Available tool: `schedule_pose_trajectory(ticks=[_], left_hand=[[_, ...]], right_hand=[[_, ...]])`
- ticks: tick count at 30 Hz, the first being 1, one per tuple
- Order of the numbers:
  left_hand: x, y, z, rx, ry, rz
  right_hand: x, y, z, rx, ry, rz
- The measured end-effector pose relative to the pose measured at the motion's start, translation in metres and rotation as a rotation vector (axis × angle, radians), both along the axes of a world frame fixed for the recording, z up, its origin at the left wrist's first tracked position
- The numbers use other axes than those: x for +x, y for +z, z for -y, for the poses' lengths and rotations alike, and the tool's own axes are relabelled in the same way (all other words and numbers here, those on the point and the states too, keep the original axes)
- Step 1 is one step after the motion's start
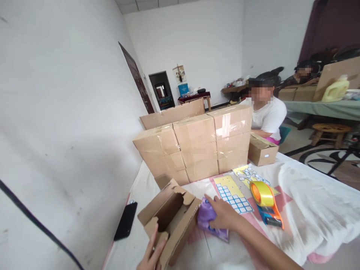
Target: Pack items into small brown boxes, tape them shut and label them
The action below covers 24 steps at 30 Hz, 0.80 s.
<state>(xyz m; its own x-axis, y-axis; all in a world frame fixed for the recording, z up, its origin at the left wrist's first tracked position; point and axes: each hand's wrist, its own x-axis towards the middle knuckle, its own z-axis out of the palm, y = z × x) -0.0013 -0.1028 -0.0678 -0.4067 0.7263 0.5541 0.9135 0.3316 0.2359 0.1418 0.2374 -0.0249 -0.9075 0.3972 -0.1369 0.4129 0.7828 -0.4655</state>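
Note:
An open cardboard box [184,228] lies tilted on the table in front of me, its flaps raised and its visible inside bare brown card. My left hand [153,251] grips the near end of the box, fingers at a flap. Just right of the box, a shiny purple packet [206,215] rests against its side. My right hand [226,215] has thumb and fingers around the top of this packet; its contents cannot be made out. Farther right are a sheet of white, blue-edged stickers [234,197] and an orange tape dispenser [277,213] with a yellow roll.
Closed, taped cardboard boxes [197,150] form a stacked wall across the table. A single box [263,152] stands at its right end, near a seated person in a white shirt. A black phone [126,221] lies by the left wall. White cloth [315,206] covers the table.

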Motion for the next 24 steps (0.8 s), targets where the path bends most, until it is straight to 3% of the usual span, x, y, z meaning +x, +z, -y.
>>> schedule_pose_trajectory(ticks=[1, 4, 8, 10, 12, 15, 18, 20, 24], left_hand=[[0.003, 0.013, -0.002, -0.063, -0.027, 0.067], [0.009, 0.049, -0.014, -0.174, 0.166, 0.177], [0.003, 0.069, -0.026, -0.295, 0.207, 0.193], [0.001, 0.070, -0.028, -0.292, 0.210, 0.207], [0.002, 0.068, -0.028, -0.292, 0.220, 0.228], [0.004, 0.064, -0.026, -0.258, 0.225, 0.297], [0.004, 0.055, -0.022, -0.077, 0.227, 0.414], [0.003, 0.048, -0.019, 0.090, 0.204, 0.480], [0.000, 0.034, -0.013, 0.310, 0.150, 0.470]], right_hand=[[0.005, 0.003, -0.008, -0.034, -0.032, -0.032], [0.031, 0.010, -0.039, -0.187, -0.152, -0.203], [0.052, 0.018, -0.074, -0.351, -0.298, -0.294], [0.049, 0.016, -0.074, -0.337, -0.310, -0.216], [0.038, 0.010, -0.060, -0.235, -0.282, -0.057], [0.019, 0.001, -0.022, 0.104, -0.267, 0.128], [0.006, 0.000, 0.007, 0.334, -0.265, 0.195], [0.002, 0.001, 0.010, 0.340, -0.247, 0.204], [0.001, 0.015, -0.019, 0.106, -0.283, 0.044]])
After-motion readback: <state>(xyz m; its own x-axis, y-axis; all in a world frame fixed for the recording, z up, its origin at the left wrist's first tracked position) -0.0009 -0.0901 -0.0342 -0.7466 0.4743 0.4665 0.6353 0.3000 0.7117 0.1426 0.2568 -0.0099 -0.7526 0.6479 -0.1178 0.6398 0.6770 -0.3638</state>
